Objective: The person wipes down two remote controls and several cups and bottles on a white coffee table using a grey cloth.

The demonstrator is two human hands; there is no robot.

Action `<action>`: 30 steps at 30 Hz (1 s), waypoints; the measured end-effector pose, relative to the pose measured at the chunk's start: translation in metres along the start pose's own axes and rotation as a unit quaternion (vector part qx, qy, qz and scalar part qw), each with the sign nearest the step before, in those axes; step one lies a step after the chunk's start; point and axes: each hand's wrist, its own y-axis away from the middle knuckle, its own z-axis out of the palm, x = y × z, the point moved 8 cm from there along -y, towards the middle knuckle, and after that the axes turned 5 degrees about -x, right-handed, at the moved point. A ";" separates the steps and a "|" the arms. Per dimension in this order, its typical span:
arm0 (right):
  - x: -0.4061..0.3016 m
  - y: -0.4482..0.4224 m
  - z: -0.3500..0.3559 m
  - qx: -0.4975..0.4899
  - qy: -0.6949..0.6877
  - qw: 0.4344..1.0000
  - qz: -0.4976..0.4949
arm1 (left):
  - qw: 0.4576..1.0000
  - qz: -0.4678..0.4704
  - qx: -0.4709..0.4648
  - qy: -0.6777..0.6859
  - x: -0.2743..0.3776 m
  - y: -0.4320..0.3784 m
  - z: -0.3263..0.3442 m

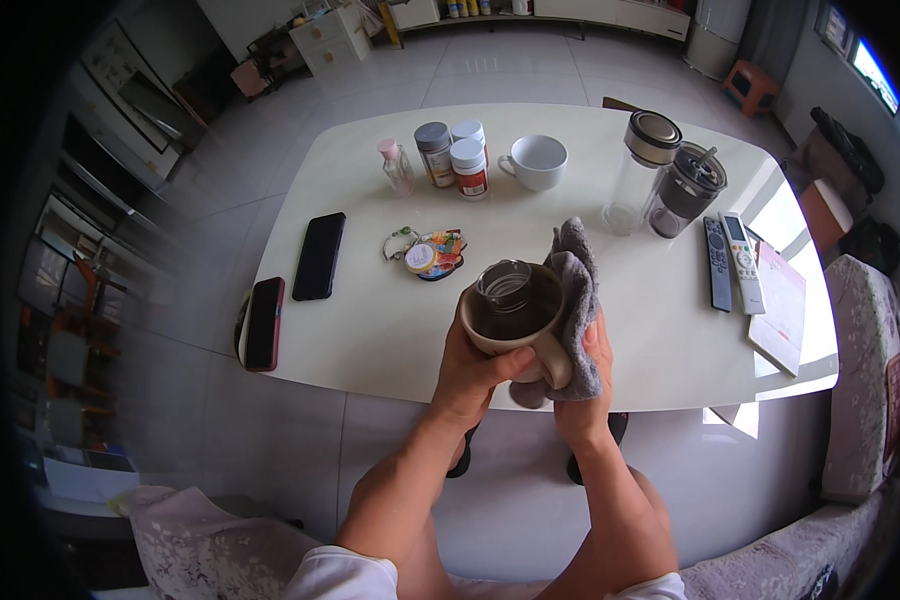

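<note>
My left hand point(469, 371) grips a beige mug point(487, 343) with a dark inside, its thumb near the mug's handle. A small clear glass or plastic piece point(505, 286) with a ridged neck sits in the mug's mouth; how deep it reaches is hidden. My right hand point(596, 367) holds a folded grey towel point(577, 315) against the mug's right side. Both hands are above the near edge of the white table point(390, 337). Beyond the mug lie a colourful flat item point(446, 251), a round tin or disc point(421, 257) and a beaded bracelet point(401, 234).
Two phones point(319, 256) point(264, 324) lie at left. Behind stand a pink-capped bottle point(397, 171), several lidded jars point(469, 169), a white cup point(538, 163) and two clear tumblers point(634, 180) point(682, 191). Two remotes point(742, 262) point(717, 264) and a pink booklet point(780, 307) lie at right.
</note>
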 end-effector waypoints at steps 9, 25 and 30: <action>-0.008 -0.006 -0.003 -0.084 -0.030 0.996 -0.005 | 0.992 0.061 -0.083 -0.076 0.010 0.002 0.009; 0.035 0.008 -0.004 0.017 -0.322 0.914 0.246 | 0.911 0.142 -0.190 -0.336 0.035 0.001 0.007; 0.033 0.006 0.001 0.031 -0.420 0.882 0.210 | 0.956 0.129 -0.147 -0.219 0.031 0.000 0.010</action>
